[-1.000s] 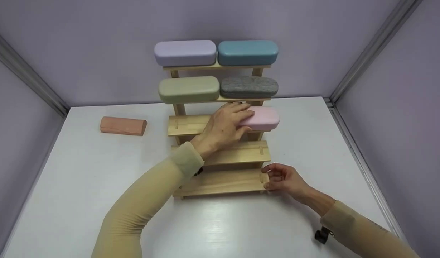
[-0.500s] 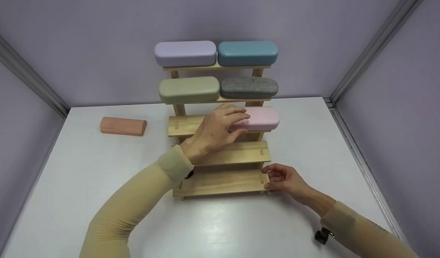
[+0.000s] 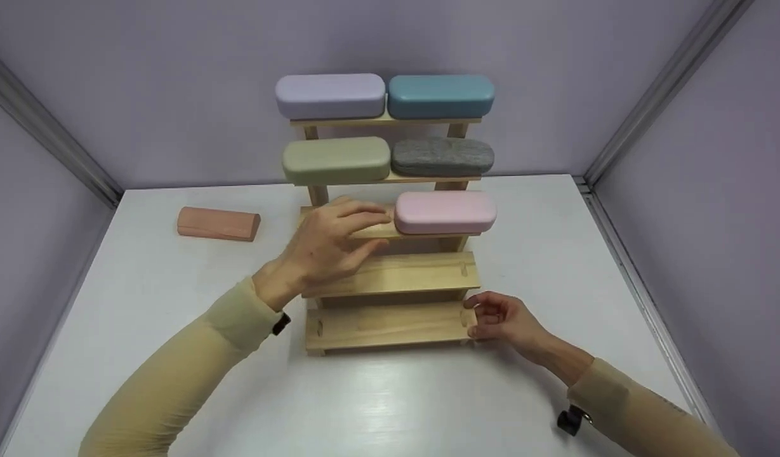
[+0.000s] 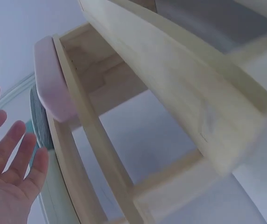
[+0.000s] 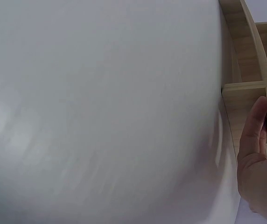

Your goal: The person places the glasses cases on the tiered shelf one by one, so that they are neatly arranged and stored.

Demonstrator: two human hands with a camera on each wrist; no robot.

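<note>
A pink glasses case point(image 3: 445, 212) sits on the right half of the middle shelf of a wooden step rack point(image 3: 390, 327). Just left of that case my left hand point(image 3: 329, 244) hovers over the shelf with its fingers spread and nothing in them. In the left wrist view the same hand point(image 4: 14, 175) is apart from the pink case point(image 4: 54, 79). My right hand point(image 3: 513, 324) grips the right end of the lowest shelf; thumb and fingers pinch its edge in the right wrist view. Part of the middle shelf is hidden behind my left hand.
Lavender point(image 3: 330, 96) and teal point(image 3: 441, 96) cases fill the top shelf. Green point(image 3: 336, 160) and grey fabric point(image 3: 443, 157) cases stand on the second. A salmon case point(image 3: 218, 224) lies on the white table point(image 3: 377, 406), left of the rack. Walls point(image 3: 193, 95) enclose the table's back and sides.
My left hand has let go of the pink case and drawn back to the left. The case stays on the middle shelf. My right hand has not moved.
</note>
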